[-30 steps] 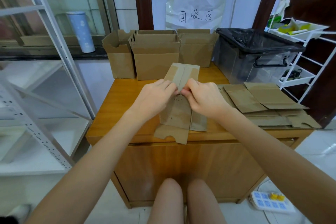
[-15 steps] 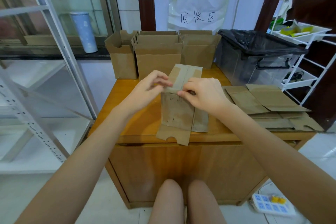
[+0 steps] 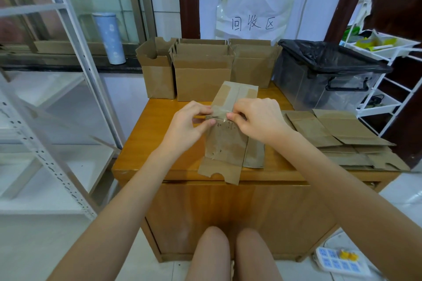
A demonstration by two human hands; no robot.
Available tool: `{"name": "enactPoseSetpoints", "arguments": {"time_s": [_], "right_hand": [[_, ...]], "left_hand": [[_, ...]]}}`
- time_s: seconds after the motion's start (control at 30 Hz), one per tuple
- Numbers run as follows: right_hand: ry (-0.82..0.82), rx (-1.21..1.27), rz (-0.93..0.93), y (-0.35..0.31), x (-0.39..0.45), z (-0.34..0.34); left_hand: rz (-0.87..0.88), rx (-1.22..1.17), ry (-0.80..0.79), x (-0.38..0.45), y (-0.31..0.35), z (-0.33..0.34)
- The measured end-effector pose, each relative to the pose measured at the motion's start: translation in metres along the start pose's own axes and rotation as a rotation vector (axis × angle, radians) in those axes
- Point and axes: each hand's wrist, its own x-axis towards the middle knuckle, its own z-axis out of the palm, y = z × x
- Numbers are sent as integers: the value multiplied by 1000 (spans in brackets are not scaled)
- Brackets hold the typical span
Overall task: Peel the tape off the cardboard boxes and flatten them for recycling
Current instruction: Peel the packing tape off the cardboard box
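Note:
A flattened brown cardboard box [image 3: 226,143] lies lengthwise on the wooden table [image 3: 157,121], its near flap hanging over the front edge. Clear tape [image 3: 220,113] crosses it at mid-length. My left hand [image 3: 189,123] grips the box's left edge at the tape, thumb and fingers curled round it. My right hand [image 3: 258,120] pinches the tape just right of the box's centre seam. Three upright open boxes [image 3: 201,75] stand along the table's back edge. A stack of flattened boxes [image 3: 338,134] lies on the right.
A clear bin with a black liner [image 3: 328,75] sits at the back right. A white wire rack [image 3: 388,70] stands to the right and white metal shelving [image 3: 57,98] to the left. A paper sign [image 3: 252,18] hangs on the wall. My knees are below the table.
My left hand went out to the left and came back to the box's left edge. My right hand stayed at the tape near the seam.

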Motion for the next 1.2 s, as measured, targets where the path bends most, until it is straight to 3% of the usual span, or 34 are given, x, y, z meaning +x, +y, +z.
{"name": "enactPoseSetpoints", "arguments": {"time_s": [0.13,0.27,0.47,0.9,1.0,1.13,1.2], "right_hand": [[-8,14,7,0,-3,-2],[9,38,7,2,-4,0],[5,24,-6,0,-2,0],[25,7,-64,2,-1,1],[25,7,-60,4,-1,1],[32,30,-43,5,-1,0],[22,31,-43,5,0,-1]], "left_hand": [[33,98,54,2,6,1],[238,327,-20,2,6,-1],[357,535,-121,4,11,-6],[334,656,-358,19,18,-21],[257,536,-381,21,12,-26],[-70,114,-349,6,9,-28],[-172,82,-252,-1,7,-18]]}}
